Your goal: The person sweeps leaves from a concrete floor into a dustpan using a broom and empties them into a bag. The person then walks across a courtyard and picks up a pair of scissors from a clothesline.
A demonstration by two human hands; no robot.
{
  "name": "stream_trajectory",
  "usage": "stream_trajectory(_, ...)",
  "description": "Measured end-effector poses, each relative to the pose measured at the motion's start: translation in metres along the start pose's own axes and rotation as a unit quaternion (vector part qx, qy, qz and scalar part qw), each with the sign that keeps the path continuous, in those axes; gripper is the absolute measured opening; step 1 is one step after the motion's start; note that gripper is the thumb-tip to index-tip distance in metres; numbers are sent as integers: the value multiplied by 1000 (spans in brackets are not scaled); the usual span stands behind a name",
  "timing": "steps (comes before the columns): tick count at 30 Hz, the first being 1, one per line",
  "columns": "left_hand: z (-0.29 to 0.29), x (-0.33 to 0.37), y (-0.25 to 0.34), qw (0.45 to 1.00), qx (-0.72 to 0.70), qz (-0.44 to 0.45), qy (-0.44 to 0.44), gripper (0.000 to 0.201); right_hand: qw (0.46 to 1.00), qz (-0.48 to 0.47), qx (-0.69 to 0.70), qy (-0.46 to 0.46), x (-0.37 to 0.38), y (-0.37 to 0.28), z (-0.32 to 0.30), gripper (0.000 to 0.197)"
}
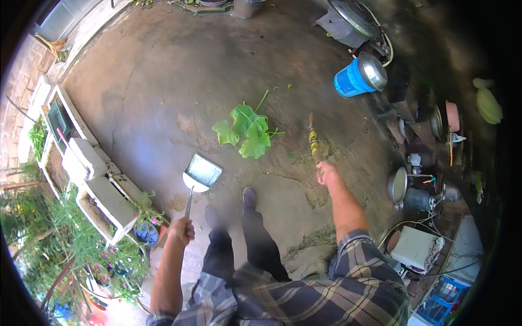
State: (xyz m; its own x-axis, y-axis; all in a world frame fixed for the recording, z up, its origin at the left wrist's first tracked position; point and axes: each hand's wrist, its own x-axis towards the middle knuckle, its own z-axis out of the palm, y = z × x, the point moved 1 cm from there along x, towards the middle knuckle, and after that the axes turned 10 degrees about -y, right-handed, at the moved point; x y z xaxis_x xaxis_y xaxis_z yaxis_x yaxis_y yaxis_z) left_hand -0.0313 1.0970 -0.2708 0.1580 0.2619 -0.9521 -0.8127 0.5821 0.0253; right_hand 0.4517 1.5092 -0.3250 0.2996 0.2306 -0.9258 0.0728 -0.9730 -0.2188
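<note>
My left hand (180,232) is closed round the long handle of a metal dustpan (204,170). The pan's white and silver scoop is low over the concrete, left of my feet. In my closed right hand (327,173) is what looks like a short broom (313,140), bound in yellow and dark bands, its brownish end pointing away from me. Between the two tools, farther off, a bunch of large green leaves (250,130) with stalks lies on the ground, apart from both. Whether the dustpan touches the ground I cannot tell.
White planter boxes (106,209) and flowering plants (122,261) line the left side. On the right stand a blue bucket (350,80) with a metal basin on it, another metal basin (399,185), a white box-like container (416,249) and hoses. My shoe (249,198) is on the concrete floor (163,70).
</note>
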Motion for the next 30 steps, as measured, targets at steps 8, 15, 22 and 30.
stream_trajectory(8,26,15,11,985,-169,30,-31,19,987,-114,-91,61,108,-188,90,25)
stream_trajectory(15,49,22,21,977,-208,31,-26,19,898,-278,-341,21,121,-123,178,18)
stream_trajectory(22,46,23,21,977,-208,5,-39,21,676,-317,-664,-36,3,-38,149,23)
stream_trajectory(30,34,26,35,982,-190,-7,-12,17,744,-346,-563,-100,-95,32,63,26)
